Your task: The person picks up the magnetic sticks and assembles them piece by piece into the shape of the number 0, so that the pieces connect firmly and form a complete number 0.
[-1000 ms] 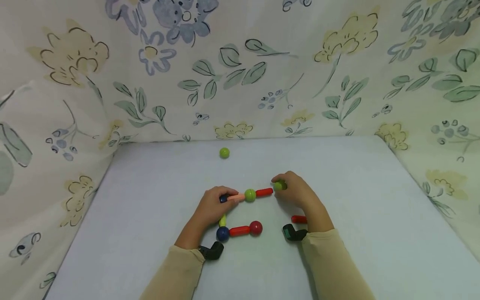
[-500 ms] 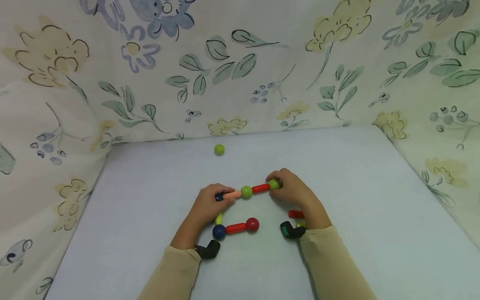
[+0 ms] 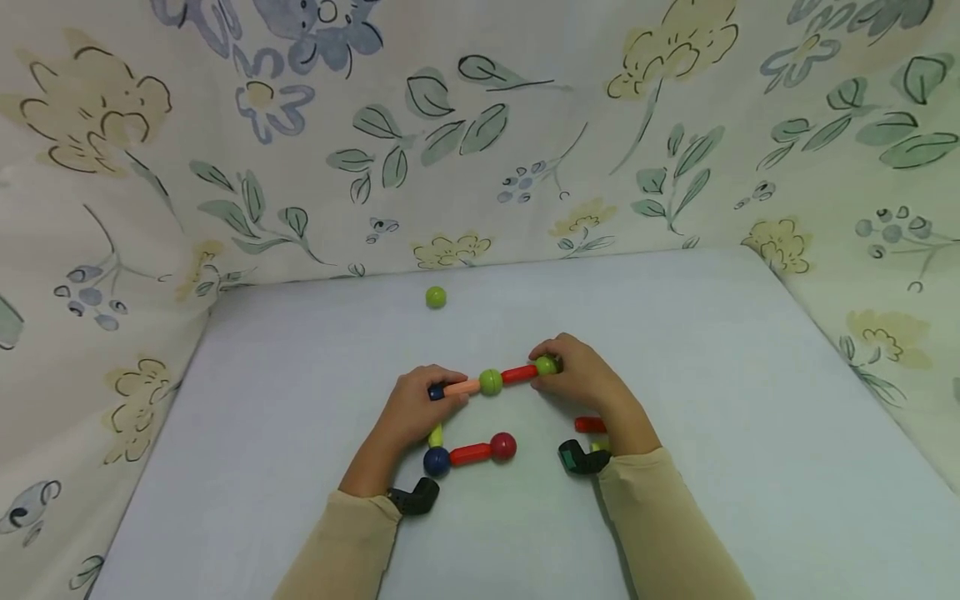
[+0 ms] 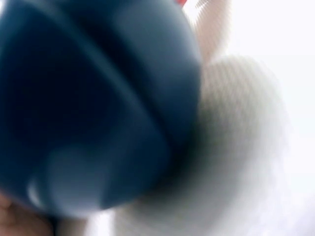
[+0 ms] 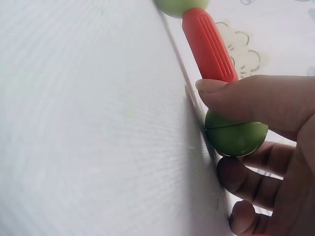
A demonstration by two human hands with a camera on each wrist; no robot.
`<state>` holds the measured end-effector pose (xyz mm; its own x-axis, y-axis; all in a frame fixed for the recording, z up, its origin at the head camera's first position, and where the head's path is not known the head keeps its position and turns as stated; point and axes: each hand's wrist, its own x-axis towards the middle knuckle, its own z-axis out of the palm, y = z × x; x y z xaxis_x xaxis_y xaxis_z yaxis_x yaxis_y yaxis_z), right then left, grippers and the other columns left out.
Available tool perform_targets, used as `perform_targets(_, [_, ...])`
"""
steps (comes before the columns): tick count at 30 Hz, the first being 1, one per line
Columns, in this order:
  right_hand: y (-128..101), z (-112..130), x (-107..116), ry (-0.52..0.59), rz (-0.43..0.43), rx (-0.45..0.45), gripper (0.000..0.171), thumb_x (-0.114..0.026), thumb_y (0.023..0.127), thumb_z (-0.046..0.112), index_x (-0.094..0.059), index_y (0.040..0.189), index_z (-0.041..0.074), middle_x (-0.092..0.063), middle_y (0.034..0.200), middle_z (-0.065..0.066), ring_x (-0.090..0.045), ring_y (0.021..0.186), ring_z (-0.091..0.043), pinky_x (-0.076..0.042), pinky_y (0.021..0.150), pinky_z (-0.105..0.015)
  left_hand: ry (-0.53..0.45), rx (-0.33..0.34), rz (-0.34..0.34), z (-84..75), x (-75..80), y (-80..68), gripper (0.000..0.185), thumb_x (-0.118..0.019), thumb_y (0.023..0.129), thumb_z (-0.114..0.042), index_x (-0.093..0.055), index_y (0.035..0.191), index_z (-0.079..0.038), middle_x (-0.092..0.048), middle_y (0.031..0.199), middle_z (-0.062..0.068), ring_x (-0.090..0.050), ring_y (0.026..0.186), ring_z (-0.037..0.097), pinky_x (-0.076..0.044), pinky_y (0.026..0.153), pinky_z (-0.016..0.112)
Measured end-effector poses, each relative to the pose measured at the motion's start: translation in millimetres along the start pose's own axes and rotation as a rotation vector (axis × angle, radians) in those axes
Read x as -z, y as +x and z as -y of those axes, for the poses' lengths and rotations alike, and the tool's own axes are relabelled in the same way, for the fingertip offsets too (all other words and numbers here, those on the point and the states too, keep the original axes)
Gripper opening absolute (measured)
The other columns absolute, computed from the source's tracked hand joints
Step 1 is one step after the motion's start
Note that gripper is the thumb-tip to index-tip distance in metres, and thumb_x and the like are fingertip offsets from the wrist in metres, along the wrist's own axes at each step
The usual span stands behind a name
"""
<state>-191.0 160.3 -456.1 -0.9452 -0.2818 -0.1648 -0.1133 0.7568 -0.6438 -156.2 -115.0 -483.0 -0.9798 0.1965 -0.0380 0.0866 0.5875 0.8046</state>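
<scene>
On the desk, a stick-and-ball chain is partly joined; its peach stick is gripped by left fingers, its green end ball by right fingers. A far green ball is left loose.

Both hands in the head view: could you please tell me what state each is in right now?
Left hand: closed, holding the pink rod.
Right hand: closed, holding a green ball.
</scene>
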Motion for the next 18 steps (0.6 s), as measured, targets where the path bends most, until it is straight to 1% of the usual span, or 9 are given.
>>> perform_targets(7, [0.3, -1.3, 2.0, -0.004, -0.005, 0.041, 0.03, -0.075, 0.085, 0.019, -0.07, 0.115, 0.021, -0.06, 0.113, -0.003, -0.055, 0.105, -0.023, -0.048, 0.095, -0.044, 0.017, -0.01, -0.004, 0.0, 0.8, 0.8, 0.023, -0.075, 0.087, -0.03, -0.074, 0.109, -0.025, -0.07, 0.109, -0.008, -0.06, 0.111, 0.019, -0.046, 0.099, 0.045])
perform_targets(11, [-0.1, -3.2, 1.6, 0.001, 0.002, 0.049, 0.031, -0.074, 0.086, 0.019, -0.07, 0.116, 0.02, -0.06, 0.114, -0.003, -0.055, 0.106, -0.023, -0.047, 0.097, -0.045, 0.029, -0.004, -0.002, -0.4, 0.6, 0.1, 0.023, -0.074, 0.088, -0.03, -0.074, 0.11, -0.025, -0.07, 0.11, -0.007, -0.059, 0.111, 0.019, -0.046, 0.099, 0.045])
perform_targets(18, [-2.7, -0.8, 2.5, 0.015, 0.017, 0.056, 0.036, -0.073, 0.087, 0.018, -0.068, 0.122, 0.018, -0.06, 0.116, -0.007, -0.054, 0.106, -0.025, -0.047, 0.097, -0.046, 0.024, 0.008, 0.001, 0.2, -1.3, -0.4, 0.023, -0.074, 0.088, -0.032, -0.074, 0.11, -0.025, -0.069, 0.11, -0.008, -0.059, 0.111, 0.019, -0.046, 0.099, 0.045])
